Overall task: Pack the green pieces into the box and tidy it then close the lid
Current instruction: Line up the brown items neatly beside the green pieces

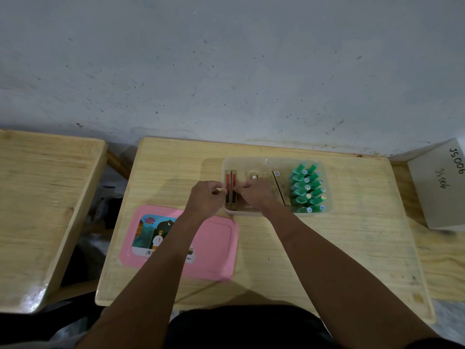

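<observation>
Forearms stretch across the desk; the left hand and right hand each pinch the upright red packets, seemingly squaring them to make room.

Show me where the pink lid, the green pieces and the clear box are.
pink lid (214, 250), head view, bare pink right half.
green pieces (307, 188), head view, middle of the cluster.
clear box (264, 159), head view, far rim.
</observation>
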The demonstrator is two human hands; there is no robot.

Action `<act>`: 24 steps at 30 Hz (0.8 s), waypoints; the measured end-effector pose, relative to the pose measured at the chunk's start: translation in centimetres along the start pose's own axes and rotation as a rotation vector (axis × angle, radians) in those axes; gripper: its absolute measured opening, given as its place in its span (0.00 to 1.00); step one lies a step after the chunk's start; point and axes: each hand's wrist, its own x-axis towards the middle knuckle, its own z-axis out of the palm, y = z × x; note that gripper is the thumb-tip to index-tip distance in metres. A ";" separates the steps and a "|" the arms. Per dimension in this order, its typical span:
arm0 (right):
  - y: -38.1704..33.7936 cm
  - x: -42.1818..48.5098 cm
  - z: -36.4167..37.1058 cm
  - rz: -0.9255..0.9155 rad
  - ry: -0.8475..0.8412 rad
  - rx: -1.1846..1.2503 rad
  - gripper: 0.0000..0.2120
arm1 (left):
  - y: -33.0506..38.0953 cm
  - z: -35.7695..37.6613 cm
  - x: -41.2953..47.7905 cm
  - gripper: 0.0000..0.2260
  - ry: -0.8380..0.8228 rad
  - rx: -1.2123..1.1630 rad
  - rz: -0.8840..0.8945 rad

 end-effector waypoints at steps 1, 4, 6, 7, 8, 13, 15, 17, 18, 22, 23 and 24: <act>0.0 0.1 -0.1 -0.003 -0.007 -0.027 0.15 | 0.0 0.0 0.0 0.16 0.003 -0.003 0.000; 0.1 0.1 0.1 -0.030 -0.009 -0.131 0.18 | 0.0 0.0 0.0 0.16 0.010 -0.008 -0.009; -0.1 -0.2 0.2 -0.046 0.030 -0.183 0.17 | 0.0 0.0 0.0 0.16 0.009 -0.007 -0.013; 0.0 -0.2 0.3 -0.053 0.039 -0.185 0.17 | 0.0 0.0 0.0 0.16 0.008 -0.005 -0.012; 0.2 -0.2 0.3 -0.048 0.030 -0.164 0.18 | 0.0 0.0 0.0 0.16 0.007 -0.003 -0.010; 0.6 0.1 0.0 -0.038 -0.004 -0.042 0.17 | 0.1 0.1 0.0 0.16 0.011 0.021 0.006; 0.5 0.1 -0.1 -0.054 0.009 -0.115 0.19 | 0.2 0.1 -0.1 0.15 0.014 0.027 0.013; 0.5 -0.1 -0.6 -0.074 0.078 -0.154 0.17 | 0.2 0.1 -0.1 0.15 0.009 0.023 0.015; 0.7 -0.2 -1.0 -0.073 0.157 -0.188 0.14 | 0.2 0.1 -0.1 0.15 0.004 0.020 0.014; 2.3 -0.6 -3.2 -0.091 0.440 -0.648 0.19 | 0.1 0.1 0.0 0.15 0.002 0.025 0.012; 2.7 -0.5 -3.3 -0.085 0.426 -0.726 0.21 | 0.1 0.1 0.1 0.15 0.003 0.022 0.010; 2.8 -0.5 -3.3 -0.079 0.399 -0.754 0.22 | 0.1 0.1 0.1 0.15 0.005 0.018 0.008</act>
